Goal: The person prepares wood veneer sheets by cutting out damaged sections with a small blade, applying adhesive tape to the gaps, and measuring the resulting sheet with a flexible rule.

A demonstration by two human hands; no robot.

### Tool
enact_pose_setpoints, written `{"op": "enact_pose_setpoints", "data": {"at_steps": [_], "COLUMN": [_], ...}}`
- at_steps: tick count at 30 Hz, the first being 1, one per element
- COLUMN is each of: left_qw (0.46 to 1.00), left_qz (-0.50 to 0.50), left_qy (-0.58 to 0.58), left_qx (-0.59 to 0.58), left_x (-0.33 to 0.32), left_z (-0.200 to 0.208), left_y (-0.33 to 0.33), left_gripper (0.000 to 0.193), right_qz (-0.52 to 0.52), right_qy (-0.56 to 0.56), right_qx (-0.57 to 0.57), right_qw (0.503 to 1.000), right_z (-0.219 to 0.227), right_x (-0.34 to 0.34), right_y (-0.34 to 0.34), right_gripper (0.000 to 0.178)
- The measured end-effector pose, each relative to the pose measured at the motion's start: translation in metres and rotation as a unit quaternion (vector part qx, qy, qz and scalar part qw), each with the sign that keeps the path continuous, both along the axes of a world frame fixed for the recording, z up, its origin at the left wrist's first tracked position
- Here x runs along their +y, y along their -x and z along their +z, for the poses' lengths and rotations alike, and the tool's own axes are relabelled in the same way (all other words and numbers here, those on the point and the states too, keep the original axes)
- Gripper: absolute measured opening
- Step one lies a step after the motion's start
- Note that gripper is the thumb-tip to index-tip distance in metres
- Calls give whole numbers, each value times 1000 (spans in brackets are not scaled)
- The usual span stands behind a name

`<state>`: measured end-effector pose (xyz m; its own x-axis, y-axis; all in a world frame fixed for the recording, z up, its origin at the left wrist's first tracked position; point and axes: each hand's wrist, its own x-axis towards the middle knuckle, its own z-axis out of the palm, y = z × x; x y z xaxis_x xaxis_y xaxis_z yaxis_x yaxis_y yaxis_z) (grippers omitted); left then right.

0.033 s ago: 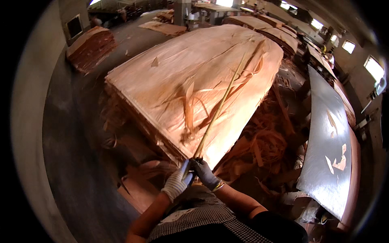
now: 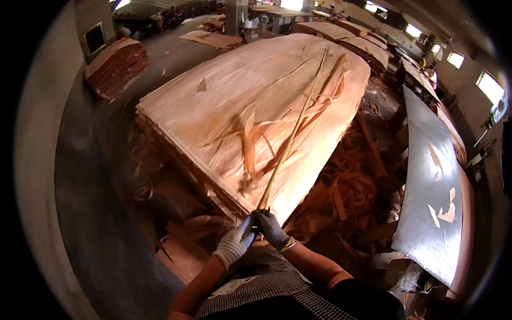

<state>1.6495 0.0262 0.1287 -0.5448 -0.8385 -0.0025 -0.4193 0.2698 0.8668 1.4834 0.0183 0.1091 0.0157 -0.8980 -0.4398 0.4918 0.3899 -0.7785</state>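
Observation:
A large stack of thin wood veneer sheets [image 2: 181, 114] spreads in front of me, its near corner close to my hands. Across its top lies a long, thin yellowish stick [image 2: 292, 136], slanting from my hands toward the far right. My right hand [image 2: 273, 230], in a grey glove with dark fingers, is closed around the stick's near end. Beside and touching it, my left hand [image 2: 234, 244], in a pale ribbed glove, is closed at the same end; its fingertips are partly hidden. Loose veneer strips [image 2: 249, 144] lie on the top sheet, left of the stick.
Torn veneer scraps [image 2: 349, 192] are heaped on the floor to the right of the stack. Farther right stands a shiny metal-topped table [image 2: 426, 186] with a few scraps on it. A smaller veneer pile [image 2: 117, 69] sits at the far left, near the wall [image 2: 34, 160].
The stick and my hands have shifted very slightly to the right in the picture, along with a small movement of the whole view. The grip looks the same.

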Motion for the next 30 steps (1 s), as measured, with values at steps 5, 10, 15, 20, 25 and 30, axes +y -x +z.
{"op": "enact_pose_setpoints", "data": {"at_steps": [5,10,15,20,25,30], "left_qw": [995,930,919,947,941,945], "left_qz": [-20,57,150,170,95,-19], "left_qy": [-100,-354,-358,-262,-312,-323], "left_qx": [8,77,60,68,94,46], "left_x": [-66,-147,-213,-257,-345,-404], "left_z": [4,16,-11,-9,0,-18], "left_y": [-30,-81,-149,-171,-142,-167], "left_gripper": [64,53,29,22,19,29], "right_qz": [-1,72,-164,-149,-276,-510], "right_qy": [-32,132,103,-240,-191,-62], "right_qx": [11,137,682,416,427,275], "right_qw": [999,979,705,864,840,813], "right_z": [-3,-15,-94,-72,-98,-46], "right_x": [-62,-137,-163,-166,-183,-163], "right_y": [-20,-43,71,66,16,25], "right_gripper": [28,29,37,63,20,12]}}
